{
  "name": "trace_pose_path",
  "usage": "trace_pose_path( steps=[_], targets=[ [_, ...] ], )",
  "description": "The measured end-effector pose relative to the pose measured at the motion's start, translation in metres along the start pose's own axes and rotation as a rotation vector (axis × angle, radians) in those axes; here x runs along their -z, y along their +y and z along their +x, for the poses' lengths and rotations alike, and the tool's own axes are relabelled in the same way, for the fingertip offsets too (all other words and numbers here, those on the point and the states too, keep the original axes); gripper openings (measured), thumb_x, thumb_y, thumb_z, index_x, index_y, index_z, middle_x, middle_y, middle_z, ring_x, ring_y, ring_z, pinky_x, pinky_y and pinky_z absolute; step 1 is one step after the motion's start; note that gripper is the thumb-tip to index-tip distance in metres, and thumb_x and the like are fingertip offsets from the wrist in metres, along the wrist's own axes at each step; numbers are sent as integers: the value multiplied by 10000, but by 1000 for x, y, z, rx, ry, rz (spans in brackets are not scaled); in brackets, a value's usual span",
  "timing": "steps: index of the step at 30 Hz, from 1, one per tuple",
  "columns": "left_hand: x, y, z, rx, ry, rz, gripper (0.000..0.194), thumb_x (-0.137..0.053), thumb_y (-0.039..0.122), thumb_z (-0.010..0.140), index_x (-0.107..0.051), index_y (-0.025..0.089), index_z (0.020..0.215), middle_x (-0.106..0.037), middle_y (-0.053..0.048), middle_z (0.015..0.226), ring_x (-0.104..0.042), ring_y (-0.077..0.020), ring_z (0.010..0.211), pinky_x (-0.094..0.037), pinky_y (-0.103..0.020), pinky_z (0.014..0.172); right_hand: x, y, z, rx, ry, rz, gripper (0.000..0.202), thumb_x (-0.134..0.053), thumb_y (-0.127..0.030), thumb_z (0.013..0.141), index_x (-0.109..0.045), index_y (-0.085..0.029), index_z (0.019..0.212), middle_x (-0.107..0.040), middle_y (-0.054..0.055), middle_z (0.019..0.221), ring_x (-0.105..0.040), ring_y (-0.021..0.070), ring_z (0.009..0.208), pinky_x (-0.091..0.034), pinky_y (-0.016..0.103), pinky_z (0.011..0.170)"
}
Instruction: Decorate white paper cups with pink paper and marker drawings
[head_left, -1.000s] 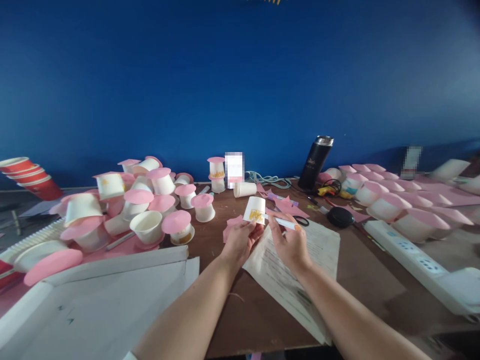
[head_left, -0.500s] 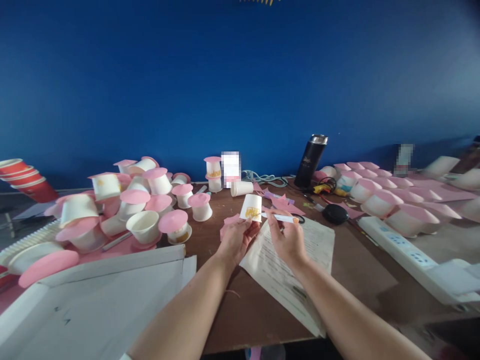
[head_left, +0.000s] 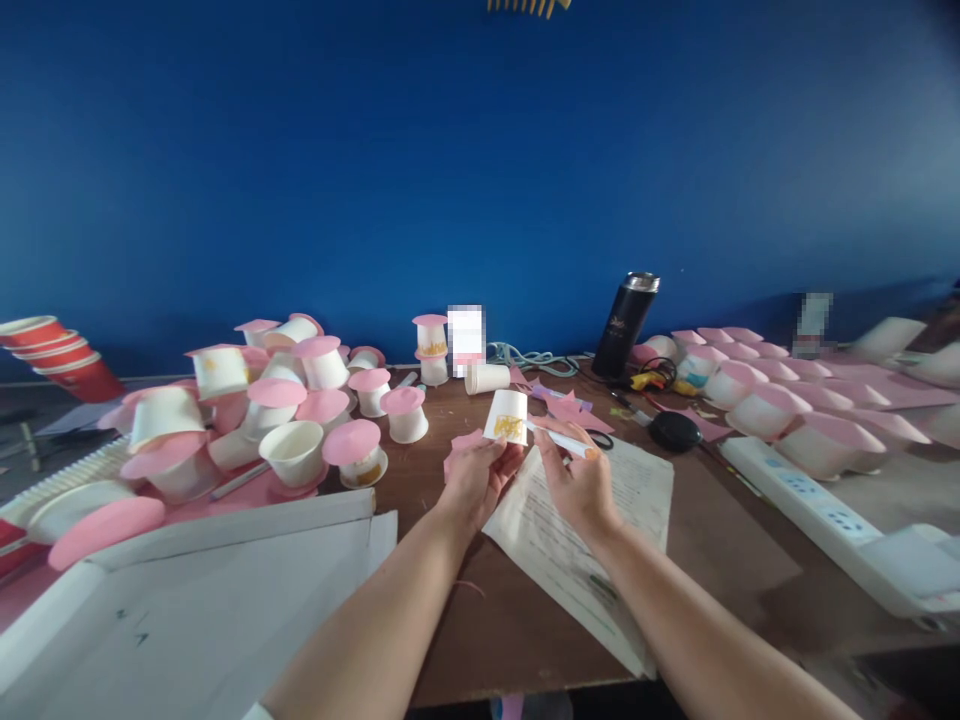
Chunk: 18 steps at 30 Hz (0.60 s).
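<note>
Pinching the lower edge of a small white paper cup with yellow-orange marks (head_left: 507,405), the left hand (head_left: 478,482) has its fingers narrowed around it. The right hand (head_left: 579,482) closes on a slim white marker (head_left: 562,438), whose tip is beside the cup's marked side; whether it touches cannot be told. The cup is between the hands and a lying stack of white paper cups (head_left: 487,378), over the brown counter (head_left: 510,640).

The thin wall could likely dent if the left fingers squeezed too hard, and a loose grip might let the cup turn, making a line skid. Wet ink, if it is wet, could smear under the left fingertips. A wide swing of the right hand might nudge the pink paper star (head_left: 568,408) or crease the printed white sheet (head_left: 555,560) beneath its wrist.
</note>
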<state>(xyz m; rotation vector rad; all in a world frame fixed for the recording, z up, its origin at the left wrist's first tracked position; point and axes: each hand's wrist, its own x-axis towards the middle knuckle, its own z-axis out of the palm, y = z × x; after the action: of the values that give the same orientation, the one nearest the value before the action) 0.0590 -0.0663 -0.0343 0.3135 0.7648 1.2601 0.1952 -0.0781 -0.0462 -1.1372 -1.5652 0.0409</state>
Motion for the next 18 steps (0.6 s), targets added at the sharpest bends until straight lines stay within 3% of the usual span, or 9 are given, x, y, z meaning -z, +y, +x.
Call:
trace_pose_path(
  steps=[4, 9, 18],
  targets=[
    [0, 1, 0, -12, -1, -7, 181, -542, -22, 883, -652, 66, 770, -671, -97, 732, -657, -117, 648, -588, -245, 709, 1, -2, 1, -16, -28, 9, 261, -514, -347, 983, -737, -212, 989, -774, 84, 1010, -729, 238, 977, -586, 333, 840],
    [0, 1, 1, -11, -8, -9, 203, -533, -29, 881, -642, 78, 747, -672, -90, 728, -663, -120, 656, -594, -249, 716, 0, 1, 0, -1, -33, 34, 248, -531, -346, 979, -732, -220, 1053, -777, 79, 1061, -721, 239, 1028, -570, 358, 910],
    [3, 0, 4, 29, 7, -40, 180, -530, -32, 878, -657, 63, 793, -684, -118, 742, -674, -132, 668, -607, -253, 714, 2, 0, -1, -105, -73, 28, 294, -526, -398, 969, -755, -214, 982, -786, 87, 999, -741, 247, 942, -577, 325, 796]
  ],
)
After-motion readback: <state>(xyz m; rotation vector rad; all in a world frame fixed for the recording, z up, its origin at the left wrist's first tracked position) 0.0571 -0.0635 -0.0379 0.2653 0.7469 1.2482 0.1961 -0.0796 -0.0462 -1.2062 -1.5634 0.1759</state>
